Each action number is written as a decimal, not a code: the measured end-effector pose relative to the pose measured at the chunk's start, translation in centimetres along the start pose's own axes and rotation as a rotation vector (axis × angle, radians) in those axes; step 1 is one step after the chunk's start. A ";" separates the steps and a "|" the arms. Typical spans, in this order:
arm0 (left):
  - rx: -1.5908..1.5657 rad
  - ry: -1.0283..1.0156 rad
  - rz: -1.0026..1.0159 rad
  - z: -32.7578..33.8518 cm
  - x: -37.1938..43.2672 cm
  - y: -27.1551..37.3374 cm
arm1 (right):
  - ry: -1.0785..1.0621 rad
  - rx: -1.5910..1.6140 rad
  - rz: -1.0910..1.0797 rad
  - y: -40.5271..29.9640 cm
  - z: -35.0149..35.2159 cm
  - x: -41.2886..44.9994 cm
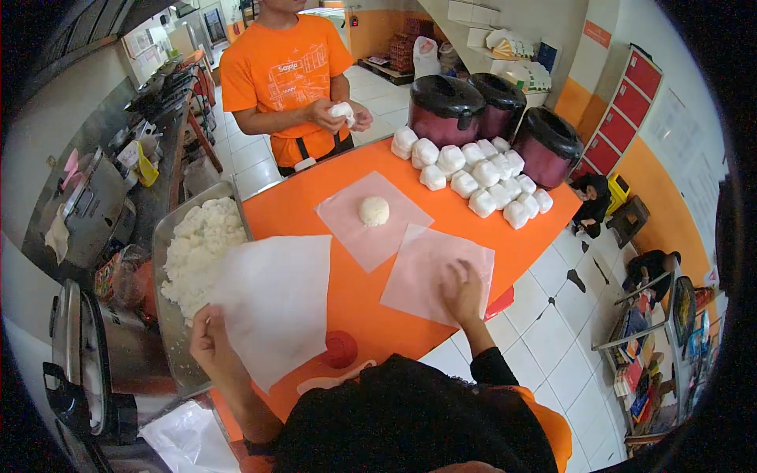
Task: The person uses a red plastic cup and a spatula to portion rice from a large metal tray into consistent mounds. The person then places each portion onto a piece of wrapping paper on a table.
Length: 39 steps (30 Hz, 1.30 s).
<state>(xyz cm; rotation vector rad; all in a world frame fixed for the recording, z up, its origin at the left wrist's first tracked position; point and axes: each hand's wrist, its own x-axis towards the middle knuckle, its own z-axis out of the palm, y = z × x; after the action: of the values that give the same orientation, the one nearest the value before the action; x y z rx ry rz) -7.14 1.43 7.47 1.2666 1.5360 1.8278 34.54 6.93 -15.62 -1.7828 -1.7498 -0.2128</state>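
Observation:
Pinched at its left edge, a sheet of white paper [278,301] hangs from my left hand [216,343], partly over the rice tray. My right hand [464,290] lies with fingers spread on another paper sheet [408,266] on the orange table [378,325]. Beyond it, a domed portion of white rice [374,211] sits on a third sheet [337,204], which lies flat. A metal tray [168,343] of cooked rice [201,248] stands at the left. A red round object [340,350] is beside the held sheet, near my body.
Several white wrapped bundles [486,173] stand at the table's far right, before dark-lidded containers [446,109]. Across the table a person in an orange shirt [290,77] holds a white bundle [343,112]. A large cooker [89,355] stands left. Other people are low down at the right.

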 end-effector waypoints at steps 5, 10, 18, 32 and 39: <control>0.147 -0.112 -0.004 1.8 -0.7 0.4 | -0.134 -0.065 0.071 -0.9 2.5 -1.1; 0.155 -0.268 0.063 5.0 -1.4 -0.3 | 0.066 0.067 0.254 -2.2 1.1 3.7; 0.047 -0.473 0.006 7.2 -1.5 1.1 | -0.005 0.962 0.221 -13.5 -7.2 6.2; 0.402 -0.571 0.402 8.1 -3.4 0.8 | -0.485 1.725 0.334 -22.6 -12.5 5.7; 0.711 -0.560 0.903 8.2 -4.2 -0.5 | -0.386 1.624 0.574 -23.2 -12.3 6.1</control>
<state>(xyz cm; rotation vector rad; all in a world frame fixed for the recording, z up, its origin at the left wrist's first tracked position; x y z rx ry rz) 1.75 2.62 5.15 2.8608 1.4026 1.0754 17.00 3.92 4.62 -0.9039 -0.8426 1.4277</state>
